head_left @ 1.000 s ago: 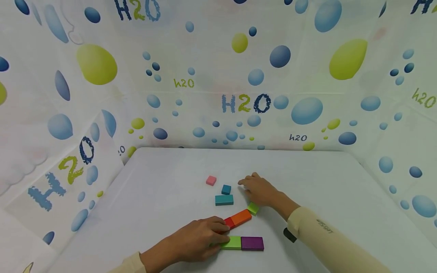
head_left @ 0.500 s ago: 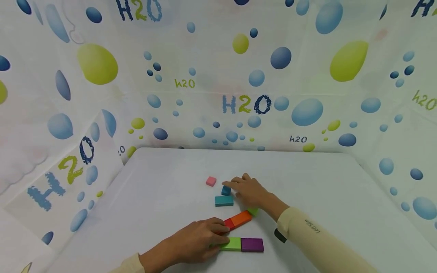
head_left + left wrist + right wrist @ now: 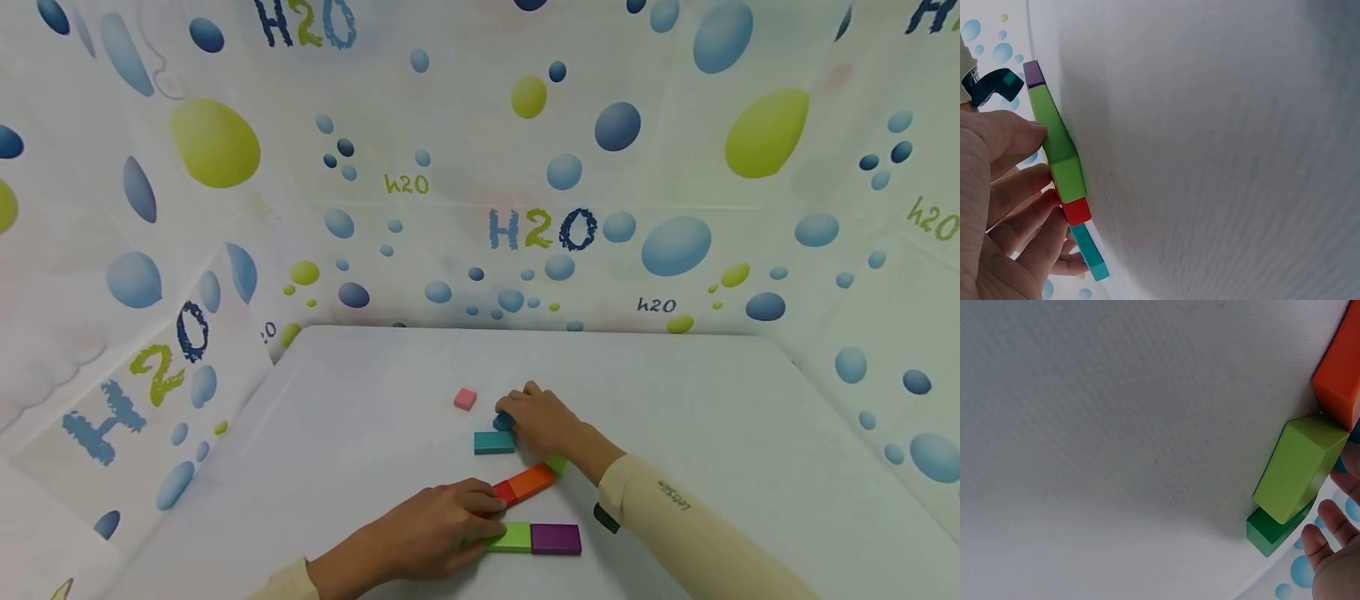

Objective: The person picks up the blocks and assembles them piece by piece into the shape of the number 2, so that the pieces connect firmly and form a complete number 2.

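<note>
My right hand point(image 3: 536, 421) pinches a small blue block point(image 3: 503, 421) between thumb and fingers, just beyond a teal block point(image 3: 494, 442). My left hand point(image 3: 442, 529) has its thumb and index finger at the left end of a light green block point(image 3: 513, 537). Its other fingertips touch a red block point(image 3: 505, 495). In the left wrist view the thumb presses the light green block point(image 3: 1057, 137), close to the red block point(image 3: 1077, 211). An orange block point(image 3: 531, 481) adjoins the red one; a purple block point(image 3: 556, 539) adjoins the green one.
A pink block point(image 3: 465, 399) lies left of my right hand. Under my right wrist sits another light green block point(image 3: 557, 467), partly hidden. A dark green block point(image 3: 1272, 531) shows behind it in the right wrist view. Patterned sheeting point(image 3: 450, 125) surrounds the white table point(image 3: 360, 375).
My right hand has moved left from the bare table to the blue block, and its fingers have closed on it. My left hand has stayed on the light green and red blocks.
</note>
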`<act>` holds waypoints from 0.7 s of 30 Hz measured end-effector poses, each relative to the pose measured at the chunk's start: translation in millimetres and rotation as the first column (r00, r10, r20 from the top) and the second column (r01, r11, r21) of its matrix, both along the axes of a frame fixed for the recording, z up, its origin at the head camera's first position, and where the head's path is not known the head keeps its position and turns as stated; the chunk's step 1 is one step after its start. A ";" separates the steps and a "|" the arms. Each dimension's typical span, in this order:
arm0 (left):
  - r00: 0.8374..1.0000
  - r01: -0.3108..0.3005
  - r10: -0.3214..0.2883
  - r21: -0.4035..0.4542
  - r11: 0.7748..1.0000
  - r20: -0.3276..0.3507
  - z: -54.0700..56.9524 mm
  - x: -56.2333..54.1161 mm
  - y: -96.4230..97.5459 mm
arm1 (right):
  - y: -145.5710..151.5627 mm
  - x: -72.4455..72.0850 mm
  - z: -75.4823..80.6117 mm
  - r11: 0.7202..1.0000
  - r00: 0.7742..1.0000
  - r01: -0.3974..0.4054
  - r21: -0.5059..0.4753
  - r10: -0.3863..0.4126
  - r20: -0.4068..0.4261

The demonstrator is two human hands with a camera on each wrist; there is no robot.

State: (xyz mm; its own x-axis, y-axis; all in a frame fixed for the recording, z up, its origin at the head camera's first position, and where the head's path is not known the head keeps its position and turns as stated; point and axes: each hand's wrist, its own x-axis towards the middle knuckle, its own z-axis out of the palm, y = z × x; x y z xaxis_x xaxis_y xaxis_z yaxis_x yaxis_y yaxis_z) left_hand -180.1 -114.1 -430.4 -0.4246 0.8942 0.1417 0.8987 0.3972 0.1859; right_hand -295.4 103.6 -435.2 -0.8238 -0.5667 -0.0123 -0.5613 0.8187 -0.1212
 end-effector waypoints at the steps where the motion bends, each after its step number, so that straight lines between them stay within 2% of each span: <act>1: 1.000 -0.001 0.001 0.000 1.000 0.002 -0.1 -0.1 -0.1 | -0.2 -0.1 0.4 1.000 1.000 0.005 -0.003 -0.005 0.006; 11: 1.000 -0.009 0.009 -0.009 1.000 0.009 -1.7 -0.6 -0.1 | 5.1 -4.9 -0.3 0.999 0.998 0.043 -0.034 -0.041 0.056; 21: 1.000 -0.004 0.004 0.001 1.000 0.010 -0.6 -0.1 -0.1 | 15.3 -9.3 6.9 0.995 0.996 0.086 -0.055 -0.083 0.042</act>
